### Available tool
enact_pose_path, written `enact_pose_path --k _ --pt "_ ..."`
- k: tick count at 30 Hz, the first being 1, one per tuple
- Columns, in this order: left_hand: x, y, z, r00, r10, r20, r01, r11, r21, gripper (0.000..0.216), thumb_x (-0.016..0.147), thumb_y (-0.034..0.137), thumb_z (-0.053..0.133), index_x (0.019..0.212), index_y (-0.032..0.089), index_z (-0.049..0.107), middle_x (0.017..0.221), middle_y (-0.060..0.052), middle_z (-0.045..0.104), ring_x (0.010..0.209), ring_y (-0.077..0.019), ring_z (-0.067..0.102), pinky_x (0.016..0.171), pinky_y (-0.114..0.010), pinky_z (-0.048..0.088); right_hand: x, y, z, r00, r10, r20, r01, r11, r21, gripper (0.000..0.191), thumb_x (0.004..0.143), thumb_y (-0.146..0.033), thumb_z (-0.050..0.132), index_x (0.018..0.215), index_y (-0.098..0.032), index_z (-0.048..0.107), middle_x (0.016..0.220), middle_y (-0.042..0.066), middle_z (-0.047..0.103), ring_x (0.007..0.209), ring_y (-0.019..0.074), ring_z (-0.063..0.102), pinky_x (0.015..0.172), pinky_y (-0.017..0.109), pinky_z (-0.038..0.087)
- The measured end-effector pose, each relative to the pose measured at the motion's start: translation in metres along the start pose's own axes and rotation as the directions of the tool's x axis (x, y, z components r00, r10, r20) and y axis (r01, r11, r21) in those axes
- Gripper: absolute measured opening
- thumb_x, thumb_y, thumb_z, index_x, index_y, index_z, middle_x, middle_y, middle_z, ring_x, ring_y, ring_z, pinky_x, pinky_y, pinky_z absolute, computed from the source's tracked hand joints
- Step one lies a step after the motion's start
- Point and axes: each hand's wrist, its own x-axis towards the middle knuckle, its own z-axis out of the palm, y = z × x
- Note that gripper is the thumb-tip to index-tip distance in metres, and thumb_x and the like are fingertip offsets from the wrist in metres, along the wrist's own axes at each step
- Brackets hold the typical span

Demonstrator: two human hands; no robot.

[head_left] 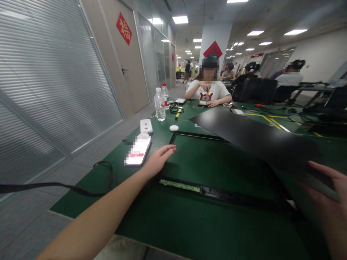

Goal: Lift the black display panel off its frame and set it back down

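White ceiling lights (180, 20), slatted blinds (51, 61), grey floor (27, 231)

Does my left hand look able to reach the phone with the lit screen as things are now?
Likely yes: the phone lies near the left hand, and I see nothing standing between them on the green table.

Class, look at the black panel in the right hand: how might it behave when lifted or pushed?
The black panel is probably fairly stiff, since its edges look nearly straight with the right hand gripping one end. Being broad and thin, it may be light for its size but awkward to balance. Its smooth sheen suggests it could slip.
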Motion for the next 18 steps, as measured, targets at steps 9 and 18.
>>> enact_pose_path --k 9,18 --pt "-0.002 0.026 0.001 0.966 -0.220 0.137 0.250 0.654 -0.714 0.047 0.099 0.045 0.039 0.116 0.008 0.063 0.102 -0.018 0.075 0.096 -0.0253 0.073 0.090 -0.037 0.056 -0.058 -0.024 0.039 0.994 0.072 -0.087 -0.064 0.993 0.097 0.022 0.061 -0.016 0.067 0.081 -0.024 0.067 0.102 0.011 0.074 0.091 0.0294 0.071 0.073 0.042 0.067" --pt "-0.005 0.035 -0.001 0.983 -0.181 0.025 0.139 0.651 -0.747 0.046 0.074 0.007 0.053 0.119 0.013 0.064 0.082 -0.006 0.075 0.069 -0.0191 0.072 0.065 -0.029 0.061 -0.058 -0.016 0.048 0.966 0.181 0.187 -0.186 0.982 0.011 0.036 0.068 -0.017 0.063 0.102 -0.025 0.071 0.103 0.008 0.077 0.089 0.0271 0.073 0.074 0.037 0.063"
